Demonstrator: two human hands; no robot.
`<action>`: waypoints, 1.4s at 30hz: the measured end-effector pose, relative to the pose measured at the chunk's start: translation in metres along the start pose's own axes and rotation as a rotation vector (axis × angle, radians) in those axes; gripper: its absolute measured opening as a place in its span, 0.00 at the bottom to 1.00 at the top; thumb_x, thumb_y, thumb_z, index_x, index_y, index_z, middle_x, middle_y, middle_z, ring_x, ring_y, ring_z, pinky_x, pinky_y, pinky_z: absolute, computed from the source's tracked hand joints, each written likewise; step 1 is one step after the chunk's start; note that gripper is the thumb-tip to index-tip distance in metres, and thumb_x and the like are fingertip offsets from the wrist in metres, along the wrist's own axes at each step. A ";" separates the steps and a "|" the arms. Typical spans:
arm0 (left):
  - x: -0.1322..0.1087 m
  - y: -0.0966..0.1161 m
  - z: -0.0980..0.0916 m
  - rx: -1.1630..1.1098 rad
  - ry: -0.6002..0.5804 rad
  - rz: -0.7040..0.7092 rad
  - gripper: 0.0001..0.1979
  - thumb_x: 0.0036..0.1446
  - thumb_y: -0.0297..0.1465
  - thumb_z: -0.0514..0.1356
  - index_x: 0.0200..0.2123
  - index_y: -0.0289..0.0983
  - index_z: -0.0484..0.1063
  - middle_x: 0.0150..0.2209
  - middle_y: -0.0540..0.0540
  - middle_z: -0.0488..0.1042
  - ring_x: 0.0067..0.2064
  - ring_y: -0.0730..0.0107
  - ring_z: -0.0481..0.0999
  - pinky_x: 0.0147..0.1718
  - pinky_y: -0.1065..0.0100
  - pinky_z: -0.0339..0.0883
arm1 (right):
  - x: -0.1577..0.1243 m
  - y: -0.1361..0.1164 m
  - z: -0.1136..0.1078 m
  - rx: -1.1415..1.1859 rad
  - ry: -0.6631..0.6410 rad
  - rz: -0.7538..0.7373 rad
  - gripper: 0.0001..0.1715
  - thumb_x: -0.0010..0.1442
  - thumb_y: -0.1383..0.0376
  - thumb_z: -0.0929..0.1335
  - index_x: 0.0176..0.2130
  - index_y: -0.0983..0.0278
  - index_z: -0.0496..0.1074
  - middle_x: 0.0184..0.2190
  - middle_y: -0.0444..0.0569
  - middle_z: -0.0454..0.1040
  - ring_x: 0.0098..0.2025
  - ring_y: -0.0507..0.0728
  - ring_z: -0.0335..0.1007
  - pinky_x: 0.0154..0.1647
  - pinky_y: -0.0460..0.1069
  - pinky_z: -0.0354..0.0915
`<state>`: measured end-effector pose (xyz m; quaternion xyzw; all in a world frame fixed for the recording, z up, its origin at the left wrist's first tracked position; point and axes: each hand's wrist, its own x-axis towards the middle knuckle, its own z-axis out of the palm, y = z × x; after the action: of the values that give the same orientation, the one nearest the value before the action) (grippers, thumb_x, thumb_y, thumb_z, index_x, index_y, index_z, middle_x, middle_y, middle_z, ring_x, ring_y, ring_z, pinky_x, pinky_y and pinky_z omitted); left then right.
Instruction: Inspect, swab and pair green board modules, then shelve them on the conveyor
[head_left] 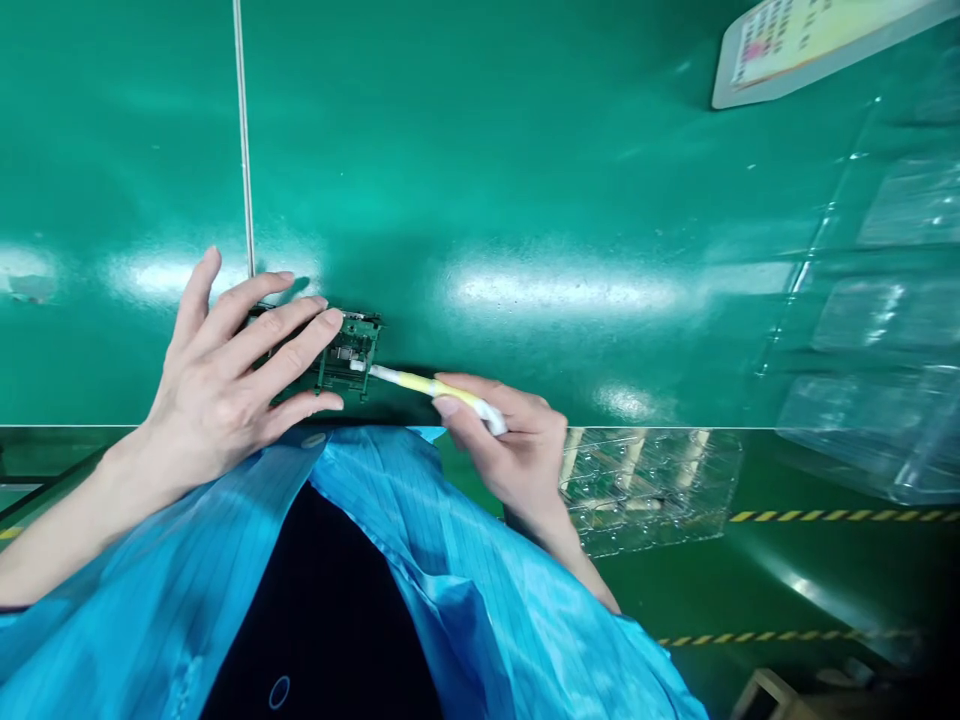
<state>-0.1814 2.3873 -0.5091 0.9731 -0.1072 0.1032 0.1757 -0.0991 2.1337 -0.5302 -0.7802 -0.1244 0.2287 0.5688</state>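
My left hand (225,385) lies over a small green circuit board assembly (361,335) near the table's front edge. Its fingers hold the assembly down from above and its thumb is at the near side; part of the assembly is hidden beneath them. Between the thumb and fingers of my right hand (510,435) is a slim yellow-and-white stick, like a swab (416,382). The stick slants to the left, and its white tip is at the assembly's open right part. Whether the tip touches the parts inside, I cannot tell.
A green table (525,180) spreads ahead, with a thin pale rod or cable (243,130) running away from the assembly. A labelled translucent container (810,50) stands at the far right. Clear plastic trays (870,430) lie on the right, and another clear tray (652,490) sits below the edge.
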 end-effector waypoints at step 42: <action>-0.045 -0.016 -0.004 -0.341 0.036 -0.250 0.34 0.55 0.39 0.72 0.61 0.40 0.66 0.52 0.41 0.78 0.54 0.55 0.79 0.55 0.54 0.77 | -0.026 0.006 0.080 -0.289 -0.005 -0.554 0.12 0.69 0.68 0.68 0.50 0.68 0.76 0.29 0.47 0.78 0.25 0.50 0.72 0.27 0.43 0.72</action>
<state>-0.2215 2.4112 -0.5210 0.9330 0.0019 0.0785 0.3511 -0.1619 2.1863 -0.5499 -0.7888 -0.3651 0.0466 0.4923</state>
